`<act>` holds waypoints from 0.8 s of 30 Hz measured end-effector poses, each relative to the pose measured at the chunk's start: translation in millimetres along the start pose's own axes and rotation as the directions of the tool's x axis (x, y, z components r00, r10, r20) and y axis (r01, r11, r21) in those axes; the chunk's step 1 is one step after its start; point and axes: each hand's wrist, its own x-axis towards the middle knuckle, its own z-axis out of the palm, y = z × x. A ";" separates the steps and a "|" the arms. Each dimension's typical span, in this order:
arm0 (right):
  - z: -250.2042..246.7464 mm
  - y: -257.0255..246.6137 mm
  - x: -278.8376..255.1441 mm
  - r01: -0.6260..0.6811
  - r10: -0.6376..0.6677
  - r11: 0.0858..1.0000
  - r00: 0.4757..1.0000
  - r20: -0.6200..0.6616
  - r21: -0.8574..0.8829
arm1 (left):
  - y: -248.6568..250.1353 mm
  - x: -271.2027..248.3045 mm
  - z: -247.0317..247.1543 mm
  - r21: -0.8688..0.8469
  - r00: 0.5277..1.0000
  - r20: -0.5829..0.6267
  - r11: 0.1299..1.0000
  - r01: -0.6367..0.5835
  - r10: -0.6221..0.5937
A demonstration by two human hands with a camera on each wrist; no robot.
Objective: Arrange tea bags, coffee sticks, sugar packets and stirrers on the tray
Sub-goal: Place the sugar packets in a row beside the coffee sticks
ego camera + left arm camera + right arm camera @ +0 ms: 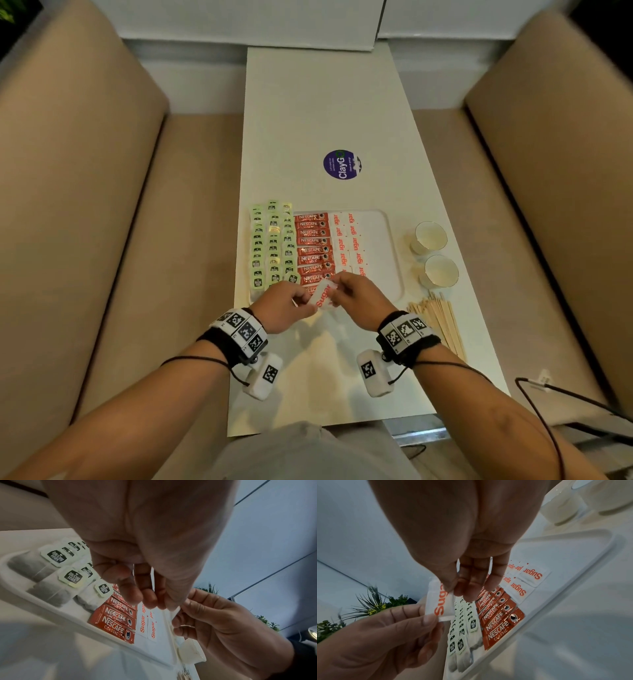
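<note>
Both hands hold white sugar packets (pixel 323 296) with red lettering just above the near edge of the white tray (pixel 390 240). My left hand (pixel 286 301) pinches the packets' near end, my right hand (pixel 346 291) pinches the far end (pixel 439 599). On the tray lie rows of green-tagged tea bags (pixel 272 243) at the left, red Nescafe coffee sticks (pixel 313 246) in the middle, and two columns of sugar packets (pixel 349 240) to their right. The tray's right part is bare. Wooden stirrers (pixel 440 320) lie in a bundle on the table right of the tray.
Two white paper cups (pixel 430 237) (pixel 440 270) stand right of the tray. A round purple sticker (pixel 342 164) sits on the narrow white table (pixel 325 102). Beige sofa seats flank the table. A black cable (pixel 548 390) runs at the near right.
</note>
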 end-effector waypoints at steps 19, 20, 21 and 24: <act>-23.9 63.1 6.6 -0.163 0.161 0.985 0.986 -0.030 -0.049 | 16.6 46.3 50.1 -0.113 0.981 -0.097 0.981 0.157 -0.169; -27.3 69.0 9.2 -0.175 0.172 0.982 0.984 -0.048 -0.071 | 18.9 51.0 54.3 -0.106 0.976 -0.106 0.978 0.181 -0.192; -30.8 73.1 10.9 -0.190 0.186 0.978 0.981 -0.052 -0.085 | 21.8 56.0 58.3 -0.101 0.970 -0.115 0.974 0.203 -0.215; -38.5 85.0 14.7 -0.208 0.209 0.970 0.978 -0.005 -0.123 | 33.0 71.3 70.1 -0.050 0.952 -0.157 0.965 0.258 -0.263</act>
